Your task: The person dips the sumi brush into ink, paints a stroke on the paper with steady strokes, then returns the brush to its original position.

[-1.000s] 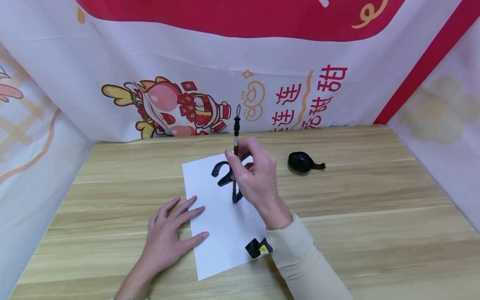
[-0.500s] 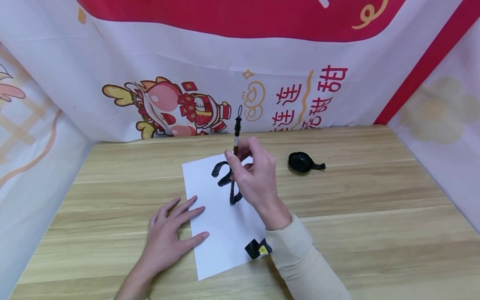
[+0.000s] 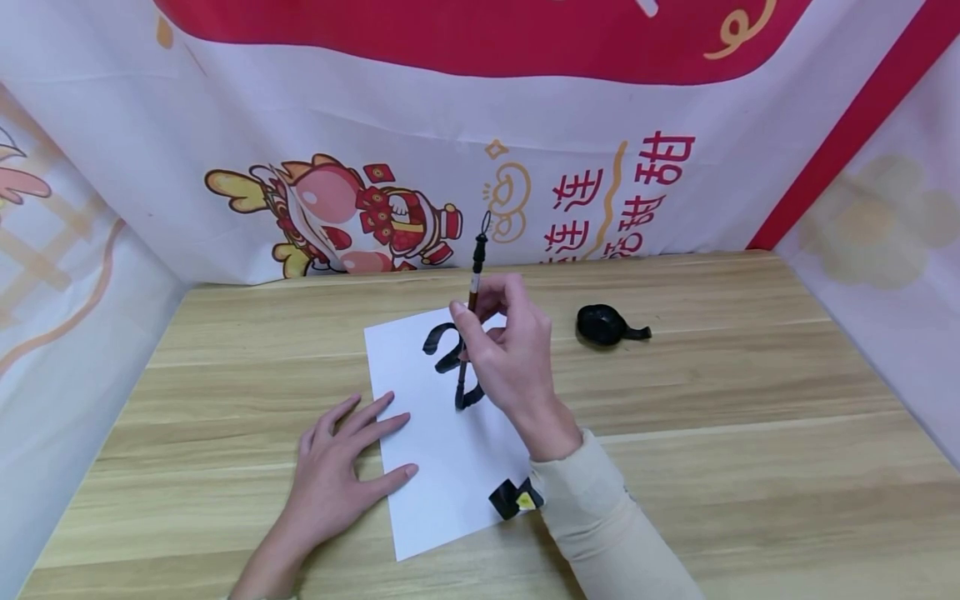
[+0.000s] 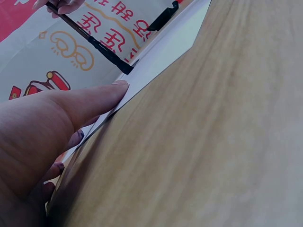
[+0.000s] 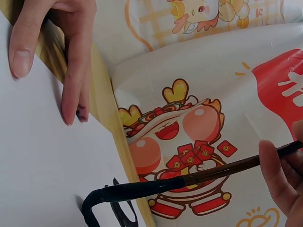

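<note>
My right hand pinches a writing brush between thumb and fingers. The brush stands nearly upright over a white sheet of paper. In the right wrist view its black bristles bend against the paper. A curved black stroke lies near the sheet's top, and a second stroke runs to the brush tip; my right hand covers part of the writing. My left hand rests with spread fingers on the sheet's left edge, its thumb on the paper in the left wrist view.
A small black dish with a short handle sits on the wooden table, right of the paper. Beside my right cuff, a black item with a yellow patch overlaps the sheet's lower corner. A printed cloth hangs behind the table.
The brush tip has moved a little left and down across the paper, lengthening the lower black stroke. The brush's top has tilted right. My left hand has stayed in place.
</note>
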Demonstrator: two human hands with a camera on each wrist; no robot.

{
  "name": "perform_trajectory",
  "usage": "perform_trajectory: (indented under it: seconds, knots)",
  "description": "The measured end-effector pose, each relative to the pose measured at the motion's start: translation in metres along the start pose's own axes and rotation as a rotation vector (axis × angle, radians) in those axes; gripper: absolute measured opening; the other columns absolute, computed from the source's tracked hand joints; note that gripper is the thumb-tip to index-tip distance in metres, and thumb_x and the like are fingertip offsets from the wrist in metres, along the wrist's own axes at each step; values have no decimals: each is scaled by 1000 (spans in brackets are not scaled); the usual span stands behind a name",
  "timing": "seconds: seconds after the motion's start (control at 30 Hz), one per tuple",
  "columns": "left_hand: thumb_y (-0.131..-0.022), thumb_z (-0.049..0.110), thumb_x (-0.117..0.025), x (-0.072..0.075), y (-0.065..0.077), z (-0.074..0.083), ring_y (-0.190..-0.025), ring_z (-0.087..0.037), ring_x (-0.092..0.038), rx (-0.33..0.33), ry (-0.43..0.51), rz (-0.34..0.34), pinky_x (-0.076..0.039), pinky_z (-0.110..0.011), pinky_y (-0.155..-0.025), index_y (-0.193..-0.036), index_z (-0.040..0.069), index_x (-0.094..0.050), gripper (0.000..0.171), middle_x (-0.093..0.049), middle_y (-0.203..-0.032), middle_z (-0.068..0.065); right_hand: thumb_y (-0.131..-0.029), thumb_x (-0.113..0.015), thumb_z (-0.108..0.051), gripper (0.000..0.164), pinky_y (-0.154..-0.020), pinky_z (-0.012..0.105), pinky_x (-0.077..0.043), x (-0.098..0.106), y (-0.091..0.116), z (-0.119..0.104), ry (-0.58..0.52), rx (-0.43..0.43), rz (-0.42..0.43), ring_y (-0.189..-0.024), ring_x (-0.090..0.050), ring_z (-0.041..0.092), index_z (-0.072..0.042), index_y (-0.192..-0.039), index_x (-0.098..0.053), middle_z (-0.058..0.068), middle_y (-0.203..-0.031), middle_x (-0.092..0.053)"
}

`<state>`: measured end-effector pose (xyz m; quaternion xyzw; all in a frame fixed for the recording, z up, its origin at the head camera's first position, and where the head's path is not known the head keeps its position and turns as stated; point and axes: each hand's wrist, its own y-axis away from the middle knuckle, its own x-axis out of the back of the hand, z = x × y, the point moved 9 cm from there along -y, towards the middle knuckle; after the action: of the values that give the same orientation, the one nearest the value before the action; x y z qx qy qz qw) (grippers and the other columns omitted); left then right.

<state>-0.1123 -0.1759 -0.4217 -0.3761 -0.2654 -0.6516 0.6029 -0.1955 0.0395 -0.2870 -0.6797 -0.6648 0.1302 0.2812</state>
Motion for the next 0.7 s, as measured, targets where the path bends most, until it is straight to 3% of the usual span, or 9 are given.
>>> perform_trajectory:
  seconds: [0.7]
  knots:
    - [-85,50,-89,-1,0,0,-158,-42,-31,-4,1,4,-18,-73,-118,-140,35,-73,59,-53,-166,3,-102,-73,-7,24,-52,32,-61,0,0,-6,17,76,7,-82,-69,22,-1,-119,-56,14,-93,-68]
